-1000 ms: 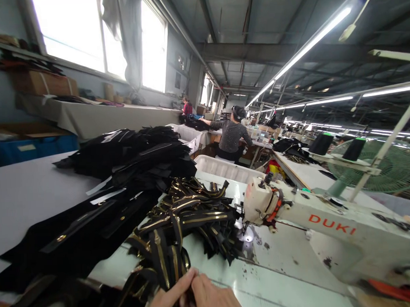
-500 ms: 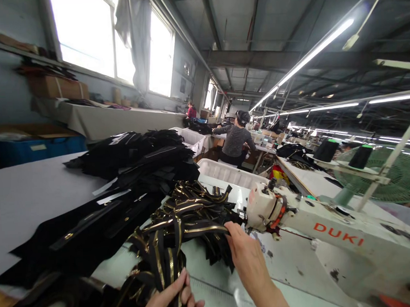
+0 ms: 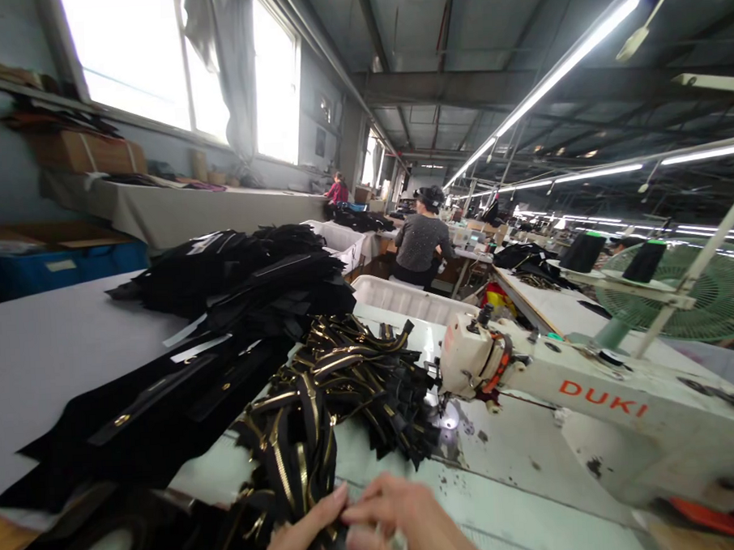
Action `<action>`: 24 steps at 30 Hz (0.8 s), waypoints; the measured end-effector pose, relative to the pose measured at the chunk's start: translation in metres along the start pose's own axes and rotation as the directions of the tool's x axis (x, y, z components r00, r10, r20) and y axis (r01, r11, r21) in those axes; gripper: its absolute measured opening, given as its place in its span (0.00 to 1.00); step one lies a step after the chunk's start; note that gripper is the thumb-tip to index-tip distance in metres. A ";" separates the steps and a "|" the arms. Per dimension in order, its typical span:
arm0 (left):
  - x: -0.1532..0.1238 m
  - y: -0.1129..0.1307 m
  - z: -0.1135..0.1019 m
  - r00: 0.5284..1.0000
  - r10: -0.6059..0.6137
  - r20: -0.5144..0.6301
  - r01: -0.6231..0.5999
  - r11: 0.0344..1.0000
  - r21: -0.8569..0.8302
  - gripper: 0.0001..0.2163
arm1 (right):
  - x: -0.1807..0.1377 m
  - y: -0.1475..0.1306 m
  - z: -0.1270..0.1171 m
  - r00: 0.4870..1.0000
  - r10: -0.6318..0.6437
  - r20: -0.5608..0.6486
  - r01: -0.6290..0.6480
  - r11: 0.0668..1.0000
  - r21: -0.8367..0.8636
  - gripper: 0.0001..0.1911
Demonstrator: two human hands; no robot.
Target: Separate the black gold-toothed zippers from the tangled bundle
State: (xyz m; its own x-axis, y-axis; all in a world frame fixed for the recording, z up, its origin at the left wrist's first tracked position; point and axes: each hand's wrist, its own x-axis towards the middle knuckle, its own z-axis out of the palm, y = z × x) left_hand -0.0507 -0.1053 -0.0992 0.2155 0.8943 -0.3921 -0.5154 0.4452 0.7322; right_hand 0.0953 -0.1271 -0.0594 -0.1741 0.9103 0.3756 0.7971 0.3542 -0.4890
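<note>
At the bottom edge my left hand (image 3: 296, 537) and my right hand (image 3: 408, 520) meet over the near end of a heap of black zipper tapes with gold teeth (image 3: 329, 398). Fingers of both hands are curled and pinch a dark zipper piece between them; the piece itself is mostly hidden. The heap spreads from my hands toward the needle end of a white sewing machine marked DUKI (image 3: 598, 419). Stacks of black fabric pieces (image 3: 245, 276) lie behind and to the left of the zippers.
A white table (image 3: 35, 354) extends left. A white bin (image 3: 404, 299) sits behind the machine. A green fan (image 3: 702, 293) and thread cones (image 3: 582, 253) stand at right. A person in grey (image 3: 420, 240) works ahead; another in red (image 3: 337, 191) is farther back.
My right hand, which had reached out to the zipper heap near the machine head half a second ago, has come back to meet my left hand at the bottom edge.
</note>
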 end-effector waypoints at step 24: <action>0.009 0.011 0.022 0.996 0.066 0.060 -0.053 0.980 -0.194 0.21 | 0.039 0.014 0.006 0.978 -0.196 -0.068 0.133 0.844 -0.520 0.16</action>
State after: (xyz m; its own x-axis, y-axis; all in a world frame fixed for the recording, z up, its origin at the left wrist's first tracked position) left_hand -0.0364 -0.0910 -0.0828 0.2305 0.9229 -0.3083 -0.6774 0.3797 0.6301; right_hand 0.0960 -0.0849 -0.0565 -0.2870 0.8065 0.5169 0.9502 0.3080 0.0471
